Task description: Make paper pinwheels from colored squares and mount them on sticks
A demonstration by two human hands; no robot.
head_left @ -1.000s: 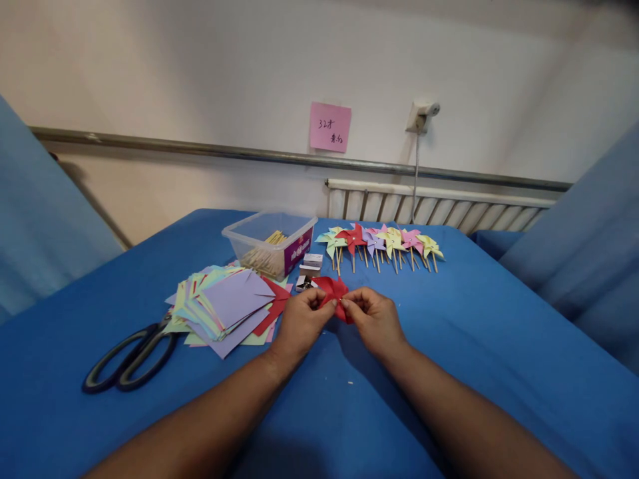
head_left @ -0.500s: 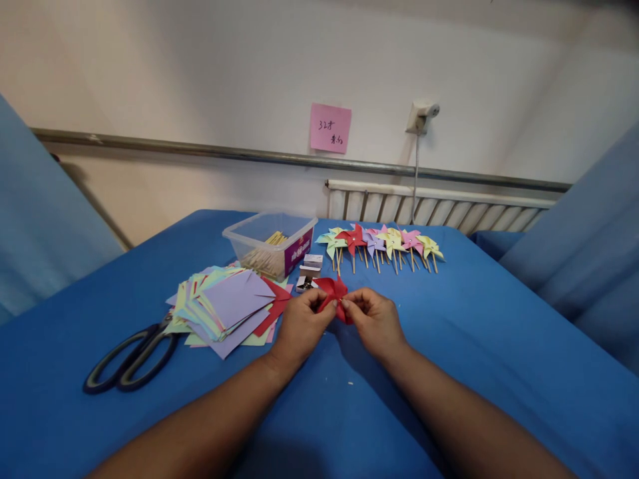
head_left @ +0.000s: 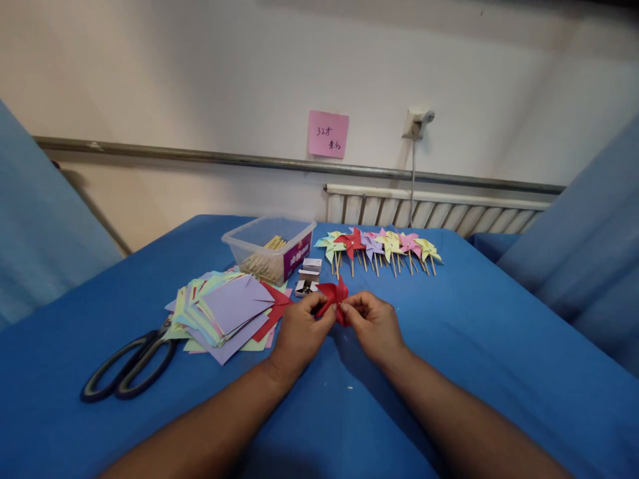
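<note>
Between my hands, above the blue-covered table, is a red paper pinwheel [head_left: 341, 293] with its blades folded in toward the middle. My left hand [head_left: 302, 332] pinches it from the left between thumb and fingers. The thumb and fingertips of my right hand [head_left: 375, 326] close on its right side, near the centre; whether a pin is there is too small to tell. Just behind my left hand stands a small open box [head_left: 305, 286] with tiny dark metal pieces in it. A stack of cut paper squares [head_left: 234, 303] in several colours lies to the left.
Black-handled scissors [head_left: 132, 366] lie at the left, their blades under the paper. A clear plastic tub [head_left: 249, 243] holds many thin wooden sticks [head_left: 269, 259]. Several finished pinwheels on sticks [head_left: 372, 245] lie at the back. White scraps [head_left: 350, 388] dot the blue cloth [head_left: 479, 372].
The red pinwheel's blades show more distinctly at the top, and my fingers have shifted slightly around its centre. The whole view has tipped a little, so things sit slightly lower.
</note>
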